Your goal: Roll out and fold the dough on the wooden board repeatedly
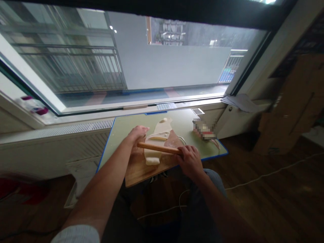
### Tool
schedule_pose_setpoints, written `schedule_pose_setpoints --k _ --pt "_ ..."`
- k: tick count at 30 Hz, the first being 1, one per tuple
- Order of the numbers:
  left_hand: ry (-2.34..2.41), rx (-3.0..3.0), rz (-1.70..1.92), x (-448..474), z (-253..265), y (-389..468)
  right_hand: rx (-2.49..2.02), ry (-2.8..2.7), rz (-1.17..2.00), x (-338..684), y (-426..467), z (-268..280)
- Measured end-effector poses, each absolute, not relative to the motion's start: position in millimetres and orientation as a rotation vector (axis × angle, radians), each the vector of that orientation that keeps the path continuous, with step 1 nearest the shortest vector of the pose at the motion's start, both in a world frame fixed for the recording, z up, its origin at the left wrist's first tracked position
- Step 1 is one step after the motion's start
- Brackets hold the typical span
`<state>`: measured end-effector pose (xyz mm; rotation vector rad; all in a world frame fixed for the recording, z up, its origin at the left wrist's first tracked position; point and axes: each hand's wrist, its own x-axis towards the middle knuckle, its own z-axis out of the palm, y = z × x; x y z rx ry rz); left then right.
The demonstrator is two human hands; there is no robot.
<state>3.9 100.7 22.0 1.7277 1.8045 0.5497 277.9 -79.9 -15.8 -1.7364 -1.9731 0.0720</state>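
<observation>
A wooden rolling pin [158, 147] lies slantwise across a sheet of pale dough [163, 127]. My right hand [190, 160] is closed around the pin's right end. The pin's left end is free, just below my left hand [138, 132]. That hand is off the pin, palm down beside the dough's left edge, with a finger stretched to the right; its other fingers are partly hidden, and I cannot tell whether they touch the dough. Toward me the dough ends in a thick, rounded edge. Beneath it is a wooden board [138, 173], its near corner jutting past the table edge.
The board rests on a light green table [124, 128] with blue edging. A blurred-out object [204, 130] stands on its right side. A radiator [76, 141] and a wide window [174, 67] are behind. Cardboard boxes [291, 101] stand at right, and a white cable [268, 173] crosses the floor.
</observation>
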Motion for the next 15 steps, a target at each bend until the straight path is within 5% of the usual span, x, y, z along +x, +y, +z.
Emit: schedule_pose_setpoints --k 9,15 --pt "1.861 1.737 -0.002 22.9 12.2 148.0 -1.825 -1.617 0.297 319.3 -69.3 -23.9" --pt "1.734 1.704 0.172 24.7 14.5 131.6 -2.021 -1.706 0.543 301.8 6.2 11.2"
